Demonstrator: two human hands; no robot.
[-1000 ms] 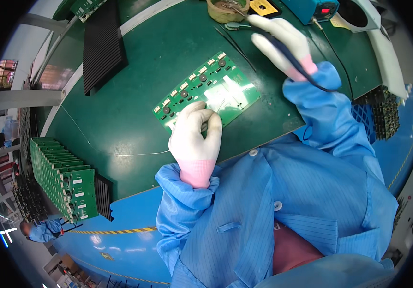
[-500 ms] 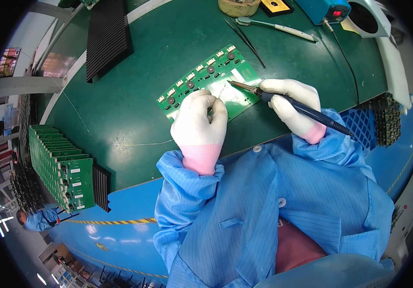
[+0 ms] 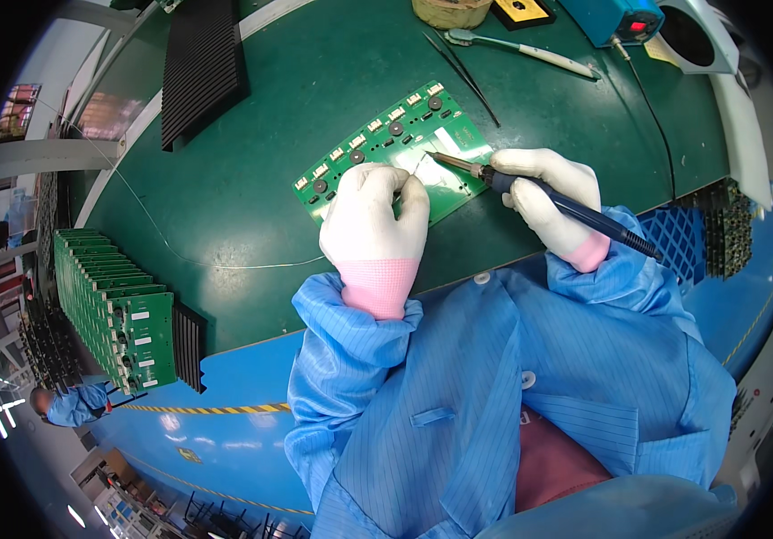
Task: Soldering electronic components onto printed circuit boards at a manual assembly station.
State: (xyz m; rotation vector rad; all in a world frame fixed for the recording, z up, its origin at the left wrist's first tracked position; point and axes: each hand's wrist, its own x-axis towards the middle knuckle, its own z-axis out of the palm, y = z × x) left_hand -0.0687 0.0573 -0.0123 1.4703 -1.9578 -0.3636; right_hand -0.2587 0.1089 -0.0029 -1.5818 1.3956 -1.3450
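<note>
A green circuit board [image 3: 445, 190] lies tilted on the green work mat, with a row of white connectors and round black parts along its far side. My right hand [image 3: 548, 202], in a white glove with a pink cuff, grips a dark blue soldering iron [image 3: 584, 214] like a pen. The iron's tip points down at the middle of the board. My left hand [image 3: 373, 220], gloved alike, rests over the board's near left part, thumb and forefinger pinched on thin solder wire [image 3: 225, 267]. That wire trails off to the left; its short front end reaches toward the iron's tip.
Black tweezers [image 3: 463, 79] and a white-handled brush [image 3: 530, 56] lie beyond the board. A blue soldering station [image 3: 615, 20] stands back right, its cable [image 3: 651, 117] hanging down. Upright boards [image 3: 148, 337] fill a rack at left; a black ridged rack [image 3: 205, 76] lies behind.
My left hand has shifted slightly, its fingers drawn closer together over the board. The soldering iron and my right hand stay almost where they were.
</note>
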